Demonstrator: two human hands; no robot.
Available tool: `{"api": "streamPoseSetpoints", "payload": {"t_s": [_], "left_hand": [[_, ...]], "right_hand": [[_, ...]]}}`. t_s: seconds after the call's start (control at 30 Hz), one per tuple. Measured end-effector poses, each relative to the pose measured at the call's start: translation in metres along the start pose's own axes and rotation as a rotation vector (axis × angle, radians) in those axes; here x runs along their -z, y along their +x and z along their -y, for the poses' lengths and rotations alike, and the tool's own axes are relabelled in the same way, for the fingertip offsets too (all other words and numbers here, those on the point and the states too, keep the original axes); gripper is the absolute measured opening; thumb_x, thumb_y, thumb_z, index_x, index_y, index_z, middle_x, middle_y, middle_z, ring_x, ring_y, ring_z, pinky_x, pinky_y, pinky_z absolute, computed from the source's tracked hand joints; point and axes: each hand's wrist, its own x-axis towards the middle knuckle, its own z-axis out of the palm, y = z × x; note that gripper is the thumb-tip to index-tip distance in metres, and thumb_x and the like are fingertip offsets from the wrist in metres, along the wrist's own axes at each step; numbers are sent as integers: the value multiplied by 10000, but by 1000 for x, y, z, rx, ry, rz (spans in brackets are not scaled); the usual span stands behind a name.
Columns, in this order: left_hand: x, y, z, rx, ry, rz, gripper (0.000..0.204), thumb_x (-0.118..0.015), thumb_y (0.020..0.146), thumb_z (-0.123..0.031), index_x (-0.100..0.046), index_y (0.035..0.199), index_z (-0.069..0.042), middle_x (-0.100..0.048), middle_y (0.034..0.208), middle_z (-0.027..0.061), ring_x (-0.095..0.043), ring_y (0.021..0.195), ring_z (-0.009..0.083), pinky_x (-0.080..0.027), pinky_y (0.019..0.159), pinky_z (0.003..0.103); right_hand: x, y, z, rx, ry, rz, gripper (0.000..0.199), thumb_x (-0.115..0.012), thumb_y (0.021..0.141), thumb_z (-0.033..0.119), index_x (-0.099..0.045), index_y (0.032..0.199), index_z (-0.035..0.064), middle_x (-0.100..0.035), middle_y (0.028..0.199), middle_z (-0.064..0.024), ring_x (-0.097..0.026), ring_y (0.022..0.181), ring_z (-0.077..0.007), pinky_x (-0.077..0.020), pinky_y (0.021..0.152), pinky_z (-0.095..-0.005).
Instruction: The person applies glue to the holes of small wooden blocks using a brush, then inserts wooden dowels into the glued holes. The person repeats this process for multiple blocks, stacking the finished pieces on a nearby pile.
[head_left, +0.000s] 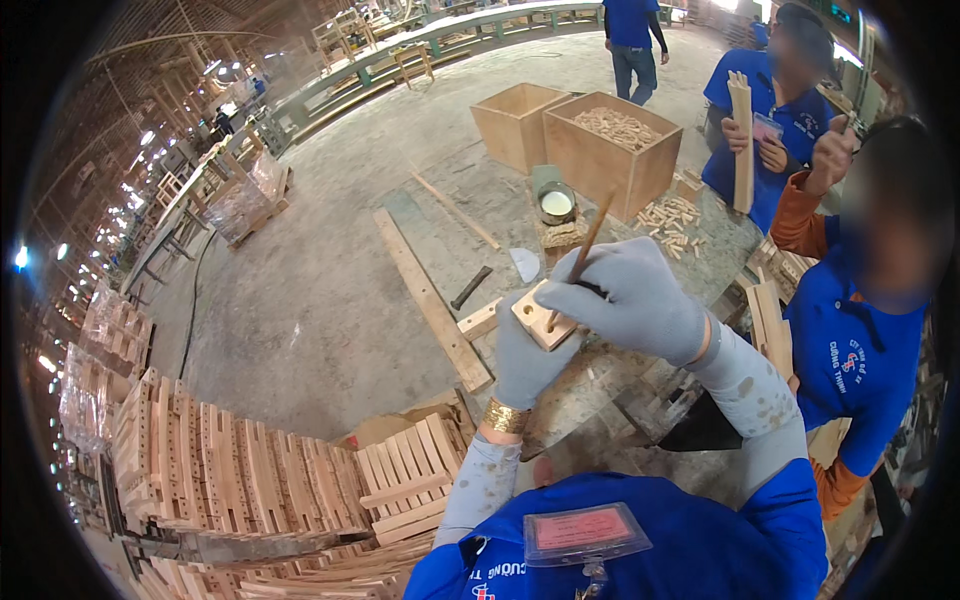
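My left hand, in a grey glove with a gold bracelet at the wrist, holds up a small square wooden block with holes in its face. My right hand, also gloved, grips a thin wooden stick whose lower tip touches the block's face. Both hands are raised in front of my chest, above a worn workbench.
A tin of pale glue and a hammer lie beyond the block. Two open wooden crates, one filled with dowels, stand further back. Stacks of slatted wooden parts fill the lower left. Two people in blue shirts work at the right.
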Motion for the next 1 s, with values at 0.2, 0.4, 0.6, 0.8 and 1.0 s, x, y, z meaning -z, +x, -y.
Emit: {"api": "streamPoseSetpoints", "payload": {"t_s": [0.2, 0.4, 0.6, 0.8, 1.0], "left_hand": [[0, 1, -10, -17, 51, -21, 661, -788, 618, -174, -363, 1099, -15, -512, 1022, 125, -555, 899, 200, -471, 759, 321], [-6, -2, 9, 31, -12, -43, 661, -803, 610, -213, -386, 1086, -21, -517, 1004, 107, -554, 874, 197, -468, 749, 318], [-4, -5, 10, 56, 28, -56, 654, -806, 609, -221, -400, 1082, -24, -522, 989, 96, -553, 858, 192, -465, 752, 315], [-2, -11, 11, 147, -61, -68, 637, -797, 622, -193, -406, 1096, -28, -540, 989, 90, -559, 862, 174, -477, 742, 308], [17, -8, 40, 333, -344, -58, 594, -747, 631, -87, -410, 1117, -32, -549, 996, 78, -571, 870, 167, -492, 740, 287]], "right_hand": [[4, 2, 2, 93, -157, 41, 182, -590, 803, 230, -639, 764, 59, -586, 629, -108, -582, 541, -231, -447, 489, -301], [11, -4, -4, 52, -197, -124, 110, -603, 799, 162, -645, 820, 62, -599, 627, -76, -573, 494, -186, -443, 464, -258], [25, -18, -8, -522, 596, -406, 243, -532, 878, 184, -600, 839, -46, -610, 670, -61, -568, 541, -90, -444, 487, -189], [-11, -71, -59, -539, 737, -669, 229, -448, 920, 151, -520, 1024, -40, -614, 766, -78, -588, 606, -112, -473, 559, -214], [-115, -99, -99, -482, 807, -656, 238, -419, 936, 172, -500, 1099, 19, -545, 1009, -77, -565, 855, -149, -465, 764, -255]]}}
